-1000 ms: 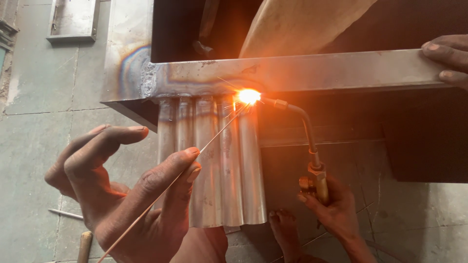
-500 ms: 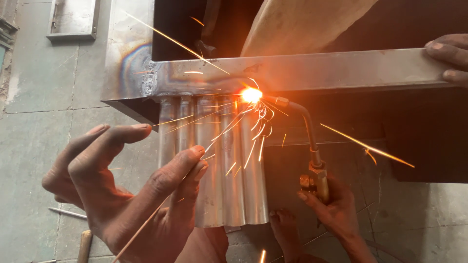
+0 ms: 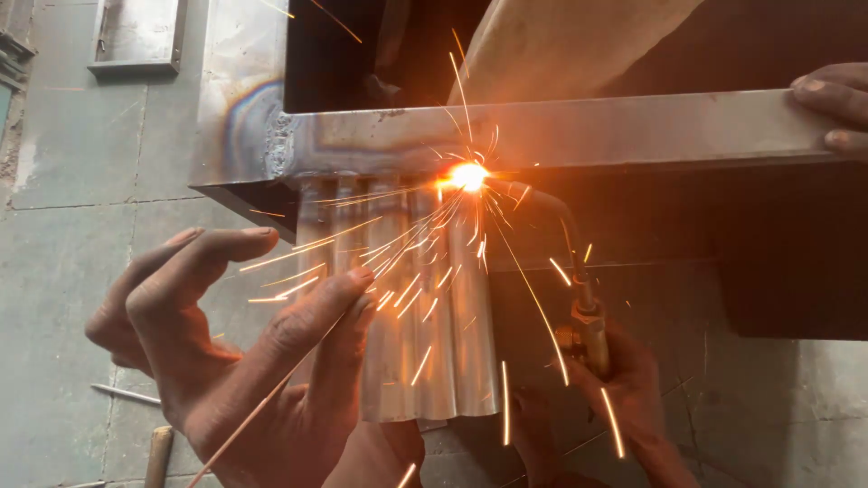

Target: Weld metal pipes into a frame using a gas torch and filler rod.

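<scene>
My left hand (image 3: 235, 361) pinches a thin filler rod (image 3: 253, 416) between thumb and forefinger, its other fingers spread. The rod points up to a bright flame (image 3: 467, 175). My right hand (image 3: 624, 389) grips a brass torch (image 3: 586, 325) whose bent nozzle reaches that same spot. The flame sits where a ribbed steel sheet (image 3: 443, 334) meets a square steel tube (image 3: 633, 131). Sparks spray down and to the left over the sheet. Another person's hand (image 3: 836, 104) rests on the tube's right end.
A bare foot (image 3: 533, 434) shows below the sheet. On the concrete floor at lower left lie a wooden handle (image 3: 158, 452) and a thin metal rod (image 3: 122, 393). A metal frame (image 3: 136, 36) lies at top left. A dark opening lies behind the tube.
The flame, at first without sparks, now throws a wide shower of them. Both my hands, the rod and the torch have hardly moved.
</scene>
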